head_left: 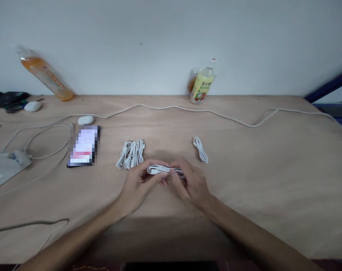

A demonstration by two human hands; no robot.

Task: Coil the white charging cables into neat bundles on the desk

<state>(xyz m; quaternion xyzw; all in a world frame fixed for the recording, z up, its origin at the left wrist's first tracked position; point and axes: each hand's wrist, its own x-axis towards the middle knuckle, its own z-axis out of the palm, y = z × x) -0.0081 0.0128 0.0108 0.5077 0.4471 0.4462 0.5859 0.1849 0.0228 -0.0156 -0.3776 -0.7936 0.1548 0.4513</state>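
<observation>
Two hands: both meet on one folded white cable bundle (165, 170), held just above the wooden table (244, 169).
Cable bundle: lies crosswise between the hands, its left end under the left fingertips, its right end hidden under the right fingers.
Left hand (138, 184): fingers curled, thumb and fingertips pinching the bundle's left part.
Right hand (192, 184): fingers bent over and pressed around the bundle's right part, thumb on top.
Beyond the left hand: a heap of coiled white cables (131, 153), near the fingertips but apart from them.
Beyond the right hand: one small coiled white cable (200, 149), lying alone, a little apart.
Further left of the left hand: a dark phone with a blurred screen (84, 146), a white oval case (85, 120) behind it, a white power strip (14, 158) near the table's edge.
Far behind the hands: a long white cord (187, 110) across the table, a yellow-labelled drink bottle (203, 84) and an orange drink bottle (46, 77) against the pale wall.
</observation>
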